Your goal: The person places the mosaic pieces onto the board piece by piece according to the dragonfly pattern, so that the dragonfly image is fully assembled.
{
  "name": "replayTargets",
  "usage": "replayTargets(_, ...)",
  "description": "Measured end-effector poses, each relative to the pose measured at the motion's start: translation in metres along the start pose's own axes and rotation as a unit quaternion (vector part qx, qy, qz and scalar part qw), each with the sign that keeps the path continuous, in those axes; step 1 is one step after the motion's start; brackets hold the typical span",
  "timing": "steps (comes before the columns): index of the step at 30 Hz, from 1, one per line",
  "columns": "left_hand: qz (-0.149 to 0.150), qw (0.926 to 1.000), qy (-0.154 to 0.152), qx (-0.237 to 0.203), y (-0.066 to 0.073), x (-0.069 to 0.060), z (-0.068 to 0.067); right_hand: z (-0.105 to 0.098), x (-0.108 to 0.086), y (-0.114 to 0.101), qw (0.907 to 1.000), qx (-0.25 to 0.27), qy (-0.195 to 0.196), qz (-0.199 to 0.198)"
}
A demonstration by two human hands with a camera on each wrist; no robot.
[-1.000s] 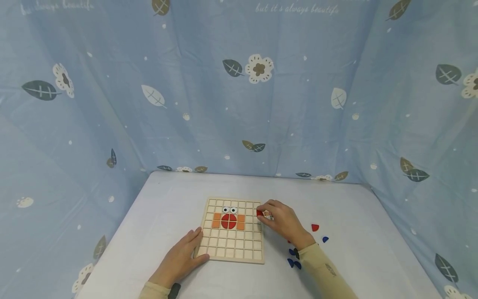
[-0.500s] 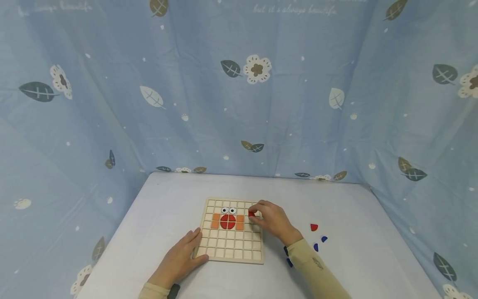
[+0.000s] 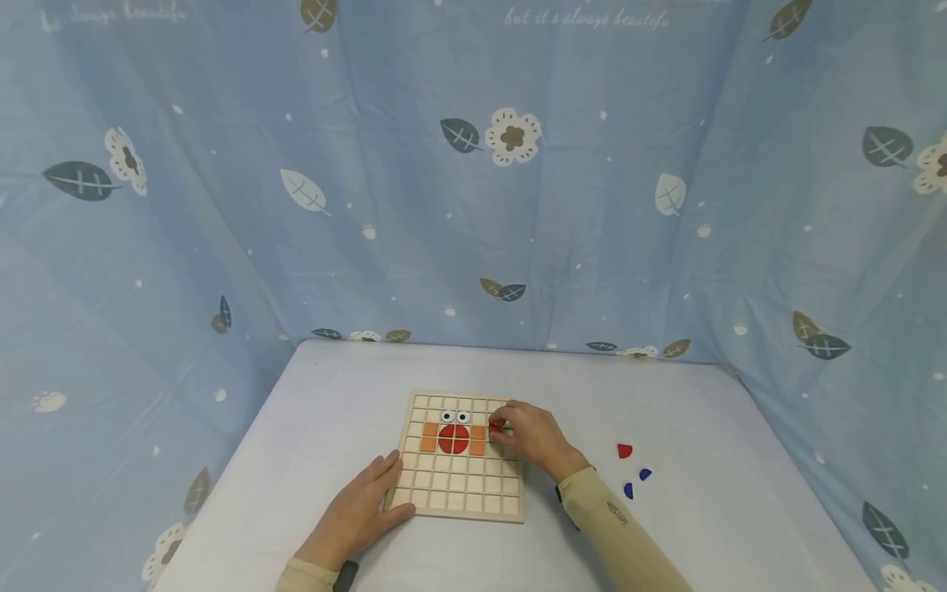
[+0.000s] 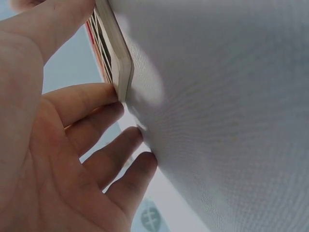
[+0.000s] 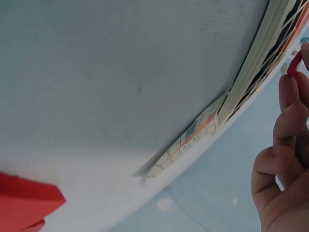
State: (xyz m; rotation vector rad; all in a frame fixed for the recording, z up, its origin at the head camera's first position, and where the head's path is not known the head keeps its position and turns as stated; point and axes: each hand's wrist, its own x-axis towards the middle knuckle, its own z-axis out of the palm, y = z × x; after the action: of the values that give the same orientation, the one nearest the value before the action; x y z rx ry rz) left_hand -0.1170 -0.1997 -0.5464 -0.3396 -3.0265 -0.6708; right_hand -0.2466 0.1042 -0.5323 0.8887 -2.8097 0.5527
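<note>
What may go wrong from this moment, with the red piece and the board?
The red piece, pinched by the right hand, could slip from its fingertips. That hand is close to the orange tiles and might nudge them. The left hand touches the edge of the board; a push might shift it.

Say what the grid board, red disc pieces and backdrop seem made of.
Grid board: likely wood, matte; pale tan tone and unpainted-looking edges.
Red disc pieces: painted wood or plastic, unclear; smooth-looking, evenly saturated colour.
Backdrop: probably fabric, matte; soft creases and hanging folds.
</note>
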Motion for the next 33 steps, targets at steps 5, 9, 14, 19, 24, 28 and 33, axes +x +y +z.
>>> replayTargets(5, -0.003, 1.0, -0.007, -0.005, -0.0009, 0.0009, 0.0021, 0.0017, 0.0005, 0.0002, 0.9997, 0.008, -0.021, 0.004)
replayTargets(9, -0.003, 0.9999, -0.008, -0.008, -0.001, 0.0008, 0.0025, 0.0034, 0.0012, -0.0004, 0.9988, 0.018, -0.038, 0.023)
replayTargets(14, -0.006, 0.9999, -0.011, -0.007, -0.0007, 0.001, 0.0023, 0.0039, 0.0026, -0.0003, 0.9977, 0.024, -0.05, 0.038)
replayTargets(19, -0.006, 0.9999, -0.01, -0.004, -0.0023, 0.0017, 0.0026, 0.0025, 0.0049, -0.0012, 0.9968, 0.038, -0.058, 0.039)
replayTargets(24, 0.0, 1.0, -0.006, 0.003, -0.0035, 0.0023, 0.0031, 0.002, 0.0059, -0.0014, 0.9959, 0.037, -0.07, 0.043)
replayTargets(28, 0.0, 1.0, -0.006, 0.001, -0.0029, 0.0021, 0.0026, 0.0019, 0.0066, -0.002, 0.9948, 0.041, -0.078, 0.05)
replayTargets(33, -0.003, 1.0, -0.009, -0.001, -0.0017, 0.0019, 0.002, 0.0028, 0.0075, -0.0028, 0.9935, 0.044, -0.087, 0.058)
